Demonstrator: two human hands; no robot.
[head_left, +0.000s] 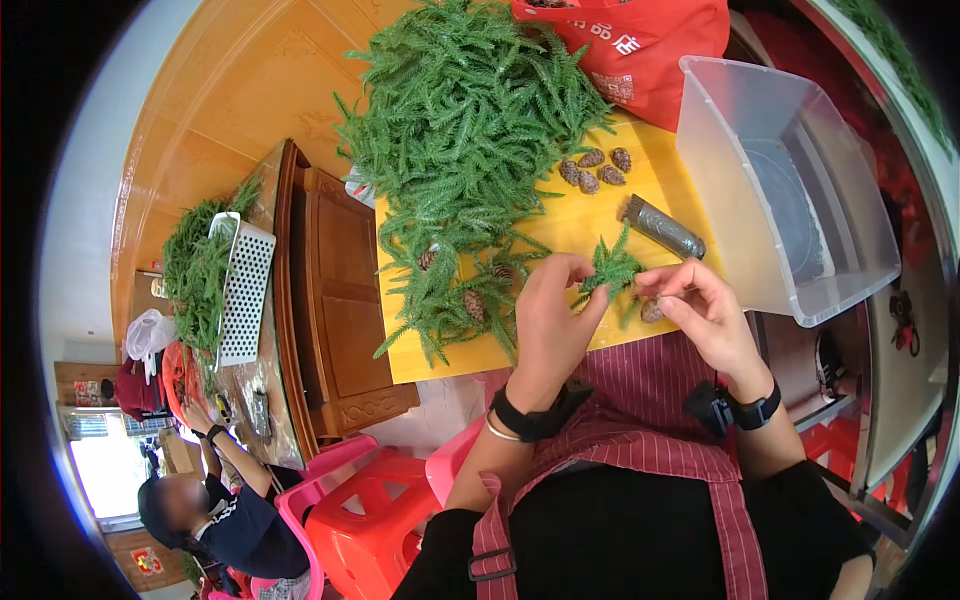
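Both hands, left hand (548, 318) and right hand (703, 310), pinch a small green artificial fir sprig (610, 268) between them above the yellow wooden table (600, 215); it looks light, springy, best gripped by its stem.

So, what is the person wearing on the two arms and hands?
Both forearms are bare, with no sleeves and no gloves. The left hand has a wide black strap with a small black device on the wrist, and a thin silver bangle just below it. The right hand has a similar black wrist strap with a black box-shaped device on its side. No rings are visible.
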